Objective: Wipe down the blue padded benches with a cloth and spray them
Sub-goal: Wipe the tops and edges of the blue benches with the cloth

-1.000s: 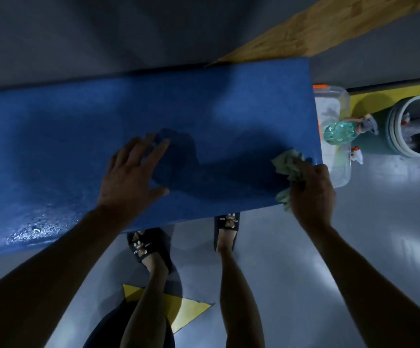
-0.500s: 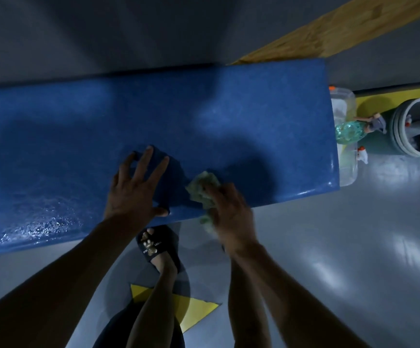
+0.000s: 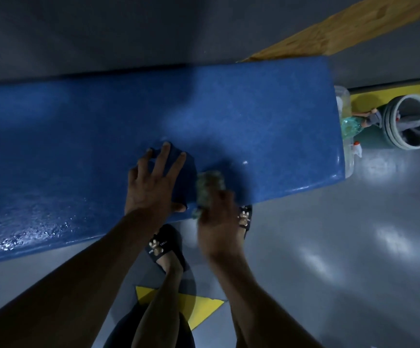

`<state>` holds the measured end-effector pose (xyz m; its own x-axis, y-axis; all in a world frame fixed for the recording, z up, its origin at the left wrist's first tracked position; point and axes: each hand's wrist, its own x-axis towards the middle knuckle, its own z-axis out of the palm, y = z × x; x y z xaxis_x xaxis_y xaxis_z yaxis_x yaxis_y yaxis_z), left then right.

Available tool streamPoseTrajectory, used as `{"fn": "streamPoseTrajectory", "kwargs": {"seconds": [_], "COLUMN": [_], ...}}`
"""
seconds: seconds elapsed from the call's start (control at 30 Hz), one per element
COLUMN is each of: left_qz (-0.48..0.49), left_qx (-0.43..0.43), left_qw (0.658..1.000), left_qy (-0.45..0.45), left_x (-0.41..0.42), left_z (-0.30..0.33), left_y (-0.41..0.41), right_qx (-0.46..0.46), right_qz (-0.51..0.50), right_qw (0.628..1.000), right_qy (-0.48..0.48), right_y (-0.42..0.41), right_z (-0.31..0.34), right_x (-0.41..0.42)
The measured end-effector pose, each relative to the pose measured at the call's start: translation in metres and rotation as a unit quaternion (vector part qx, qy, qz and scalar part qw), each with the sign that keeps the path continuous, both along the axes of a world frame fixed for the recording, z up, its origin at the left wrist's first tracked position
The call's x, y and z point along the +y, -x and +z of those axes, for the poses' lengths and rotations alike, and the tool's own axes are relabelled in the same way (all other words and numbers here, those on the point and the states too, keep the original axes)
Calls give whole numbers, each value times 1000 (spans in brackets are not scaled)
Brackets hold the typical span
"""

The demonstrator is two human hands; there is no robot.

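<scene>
A long blue padded bench (image 3: 241, 116) runs across the view, wet with droplets at its near left. My left hand (image 3: 153, 184) lies flat on the bench's near part, fingers spread. Just to its right, my right hand (image 3: 217, 214) grips a crumpled pale green cloth (image 3: 207, 187) against the bench's near edge; this hand is blurred. A green spray bottle (image 3: 352, 126) stands on the floor past the bench's right end.
A clear plastic container (image 3: 343, 96) sits against the bench's right end. A grey bucket (image 3: 409, 121) with tools stands further right on a yellow floor line. My feet in black sandals (image 3: 165, 244) stand on the grey floor under the bench edge. A wooden board lies at the top right.
My right hand has swept the cloth leftward along the bench's near edge, from the right end to beside my left hand. The left hand has stayed in place.
</scene>
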<state>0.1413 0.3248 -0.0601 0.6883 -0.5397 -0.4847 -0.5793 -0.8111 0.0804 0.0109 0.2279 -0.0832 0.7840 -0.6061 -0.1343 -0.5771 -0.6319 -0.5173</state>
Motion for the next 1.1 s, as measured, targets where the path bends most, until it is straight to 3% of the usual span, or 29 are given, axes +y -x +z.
{"fn": "streamPoseTrajectory", "kwargs": {"seconds": [0.1,0.2,0.37,0.47,0.53,0.67,0.77,0.83,0.9,0.97,1.1], "left_qz": [0,9,18,22,25,24,32,35,39,42,47], "left_qx": [-3,4,23,17,12,12,16,15,13,17,18], "left_qw": [1000,1000,1000,1000,1000,1000,999,999,999,999,999], "left_qy": [-1,3,-7,-12,-13,-10,-5,-15,-15,-17,-11], "left_x": [1,-1,-5,-6,-7,-7,-8,-9,-10,-10,-9], "left_z": [-2,-2,-3,-5,-5,-4,-3,-3,-4,-5,-6], "left_y": [1,1,-3,-4,-5,-5,-5,-5,-5,-5,-6], "right_qx": [48,73,125,128,126,104,94,86,90,121,133], "right_qz": [169,271,35,-80,-78,111,306,361,282,149,-83], "right_qw": [983,960,986,984,984,988,947,924,947,976,982], "right_qy": [-49,19,100,94,97,12,33,90,126,101,105], "right_y": [0,-1,11,-4,-17,-36,-42,-42,-44,-46,-68], "right_z": [15,15,19,9,-2,8,15,13,13,17,3], "right_x": [7,-56,-175,-141,-84,-8,-47,-98,-157,-199,-178]}}
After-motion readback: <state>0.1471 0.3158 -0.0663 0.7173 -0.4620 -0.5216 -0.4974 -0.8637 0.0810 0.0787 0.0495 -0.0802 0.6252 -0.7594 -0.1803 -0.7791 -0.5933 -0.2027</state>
